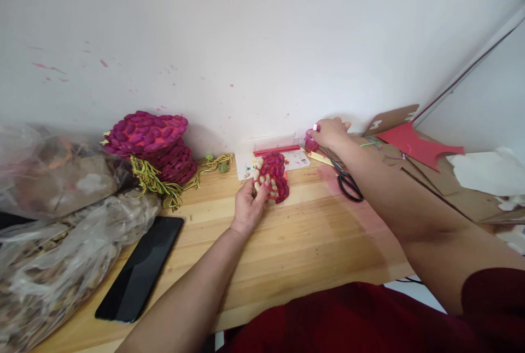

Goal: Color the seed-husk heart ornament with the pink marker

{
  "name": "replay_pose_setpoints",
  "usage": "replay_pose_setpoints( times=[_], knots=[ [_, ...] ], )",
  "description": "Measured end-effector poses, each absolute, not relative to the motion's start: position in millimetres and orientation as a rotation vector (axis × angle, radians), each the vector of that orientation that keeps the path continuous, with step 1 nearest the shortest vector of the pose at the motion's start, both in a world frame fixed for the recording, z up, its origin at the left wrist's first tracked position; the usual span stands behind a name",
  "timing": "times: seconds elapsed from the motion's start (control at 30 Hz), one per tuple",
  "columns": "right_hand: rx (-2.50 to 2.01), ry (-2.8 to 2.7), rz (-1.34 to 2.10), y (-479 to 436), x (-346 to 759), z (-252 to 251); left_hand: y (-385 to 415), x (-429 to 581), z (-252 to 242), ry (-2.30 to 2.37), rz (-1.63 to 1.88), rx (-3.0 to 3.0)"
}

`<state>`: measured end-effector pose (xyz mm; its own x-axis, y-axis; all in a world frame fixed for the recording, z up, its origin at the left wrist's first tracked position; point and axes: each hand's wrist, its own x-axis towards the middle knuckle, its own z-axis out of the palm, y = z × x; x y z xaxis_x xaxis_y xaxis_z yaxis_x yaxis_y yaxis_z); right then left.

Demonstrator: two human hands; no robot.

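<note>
Left hand: the left hand grips the lower left edge of the shell-covered piece, thumb on the face, the fingers pinching it.
Shell-covered piece: located near the middle of the wooden table, in front of the white card; magenta over much of the surface, pale shells along the left and lower parts.
Right hand: the right hand is extended to the small magenta container by the wall; fingers bent beside a white part at its top. Whether they pinch that part cannot be told.
Right of centre: black-handled scissors below the right forearm; red sheet on cardboard.
Left side: magenta shell-covered form with yellow-green yarn; dark phone beside a plastic bag.
</note>
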<state>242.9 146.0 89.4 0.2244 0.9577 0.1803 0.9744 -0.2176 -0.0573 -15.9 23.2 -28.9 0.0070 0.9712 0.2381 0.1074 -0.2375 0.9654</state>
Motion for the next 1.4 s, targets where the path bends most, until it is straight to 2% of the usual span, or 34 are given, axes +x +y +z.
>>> replay_pose_setpoints(
  times=[0.43, 0.67, 0.87, 1.03, 1.27, 1.4],
  knots=[
    [-2.156, -1.654, -0.097, 138.2, 258.4, 88.1, 24.0, -17.1, -31.9, 1.162, 1.366, 1.537],
    [-1.95, -1.363, -0.073, 127.3, 269.6, 89.2, 23.3, -17.5, -30.0, 1.17, 1.351, 1.548],
    [-1.279, -1.065, 0.516, 87.9, 234.6, 94.5, 19.6, -16.7, -26.5, 1.141, 1.342, 1.48],
    [-0.965, -1.193, 0.718, 43.7, 178.3, 74.0, 17.6, -17.3, -22.8, 1.151, 1.332, 1.488],
    [-0.941, -1.558, 0.334, 2.6, 155.2, 72.2, 13.7, -19.0, -20.0, 1.222, 1.359, 1.673],
    [-0.975, -1.608, 0.301, 0.3, 160.4, 70.2, 9.7, -17.4, -15.4, 1.237, 1.369, 1.727]
  ],
)
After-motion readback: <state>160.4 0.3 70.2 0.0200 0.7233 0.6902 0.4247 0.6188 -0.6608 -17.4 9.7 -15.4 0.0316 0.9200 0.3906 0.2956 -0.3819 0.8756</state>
